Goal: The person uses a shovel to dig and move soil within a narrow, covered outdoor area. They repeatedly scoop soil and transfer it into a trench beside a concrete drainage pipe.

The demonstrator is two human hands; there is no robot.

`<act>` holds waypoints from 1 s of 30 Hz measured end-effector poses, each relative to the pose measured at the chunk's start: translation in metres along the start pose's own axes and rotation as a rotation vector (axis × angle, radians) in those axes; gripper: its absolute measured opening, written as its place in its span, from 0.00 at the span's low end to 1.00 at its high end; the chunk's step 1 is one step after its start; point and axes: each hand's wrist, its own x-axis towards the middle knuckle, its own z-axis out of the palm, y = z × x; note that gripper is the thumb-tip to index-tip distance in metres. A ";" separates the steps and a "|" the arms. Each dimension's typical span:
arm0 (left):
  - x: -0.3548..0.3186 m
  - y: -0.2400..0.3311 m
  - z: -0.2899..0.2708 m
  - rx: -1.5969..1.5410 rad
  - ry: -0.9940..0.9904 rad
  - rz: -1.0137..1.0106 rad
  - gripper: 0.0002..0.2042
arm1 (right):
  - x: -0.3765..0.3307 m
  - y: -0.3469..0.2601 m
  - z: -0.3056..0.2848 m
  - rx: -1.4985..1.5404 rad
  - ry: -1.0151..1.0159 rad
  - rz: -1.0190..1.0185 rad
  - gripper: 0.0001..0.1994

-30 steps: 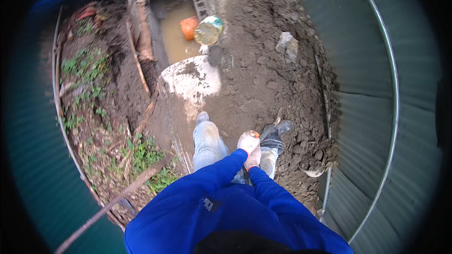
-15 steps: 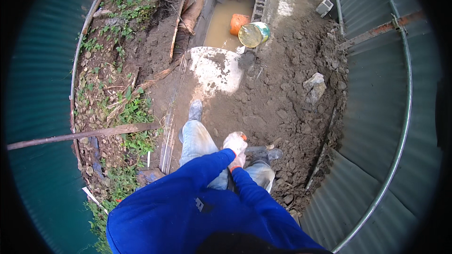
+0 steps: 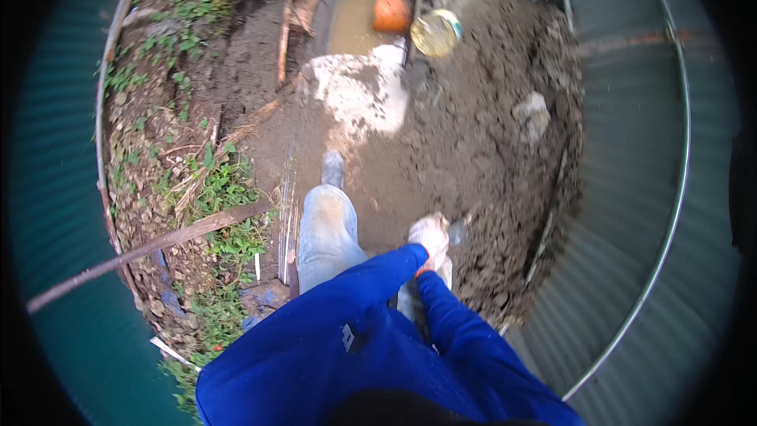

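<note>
At the far left, a green corrugated metal sheet [image 3: 55,213] is seen curving along the ground's left edge. Just inside it, a long brown stick [image 3: 150,248] is laid slantwise across weeds [image 3: 217,189] and dry litter. Further up, a wooden plank [image 3: 288,24] is stood along the left side of a trench of muddy water [image 3: 355,20], near the ground's top edge.

Toward the middle, a leg in pale, mud-stained jeans [image 3: 325,233] is stretched forward, its boot [image 3: 333,167] planted on wet brown soil [image 3: 465,150]. Ahead of the boot, a white patch of spilled cement [image 3: 359,91] is spread at the trench's near end. An orange brick [image 3: 392,13] is seen in the water, and a round bucket [image 3: 436,32] is set just right of it on the bank.

Lower centre, two blue sleeves are brought together in front of the body. The left hand [image 3: 430,237], in a whitish glove, is pressed against the right hand [image 3: 443,268], which is mostly hidden beneath it. Whether either is clenched or holding anything cannot be told; a small grey object [image 3: 457,231] is seen touching the left glove's right side.

Rightward, a pale stone [image 3: 532,110] is lodged in the soil, and a second corrugated sheet [image 3: 639,213] is curved along the ground's right edge.
</note>
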 end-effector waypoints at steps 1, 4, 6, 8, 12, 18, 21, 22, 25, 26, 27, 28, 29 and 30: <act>0.003 0.002 0.000 -0.025 0.007 -0.004 0.13 | 0.000 0.002 0.003 0.053 0.007 0.010 0.23; 0.011 0.005 0.018 -0.175 0.067 -0.114 0.19 | 0.005 0.009 0.012 0.350 0.074 0.088 0.22; 0.013 0.003 0.034 -0.350 0.205 -0.020 0.17 | 0.004 0.012 0.019 0.671 0.136 0.133 0.22; 0.014 0.000 0.042 -0.322 0.169 -0.087 0.17 | 0.005 0.008 0.025 1.058 0.184 0.192 0.22; 0.044 -0.008 0.027 -0.322 0.181 -0.046 0.14 | 0.036 -0.032 0.044 1.320 0.237 0.254 0.22; 0.191 -0.083 -0.046 -0.063 0.203 0.066 0.14 | 0.150 -0.142 0.091 0.297 0.166 0.323 0.22; 0.233 -0.140 -0.049 -0.178 0.102 0.039 0.15 | 0.166 -0.166 0.088 0.103 -0.065 0.295 0.25; 0.234 -0.155 -0.049 -0.240 0.075 -0.016 0.15 | 0.162 -0.170 0.084 0.002 -0.138 0.246 0.26; 0.223 -0.171 -0.045 -0.246 0.017 -0.105 0.13 | 0.143 -0.186 0.069 -0.202 -0.172 0.223 0.27; 0.214 -0.168 -0.044 -0.328 -0.008 -0.144 0.14 | 0.138 -0.190 0.063 -0.140 -0.182 0.246 0.30; 0.203 -0.162 -0.043 -0.348 0.002 -0.061 0.15 | 0.129 -0.191 0.057 -0.204 -0.142 0.162 0.32; 0.194 -0.152 -0.042 -0.414 0.004 -0.044 0.17 | 0.122 -0.188 0.049 -0.280 -0.150 0.096 0.33; 0.182 -0.142 -0.040 -0.517 0.006 -0.060 0.19 | 0.114 -0.179 0.041 -0.369 -0.164 0.026 0.35; 0.168 -0.133 -0.037 -0.491 0.053 -0.043 0.23 | 0.113 -0.165 0.032 -0.383 -0.173 -0.066 0.39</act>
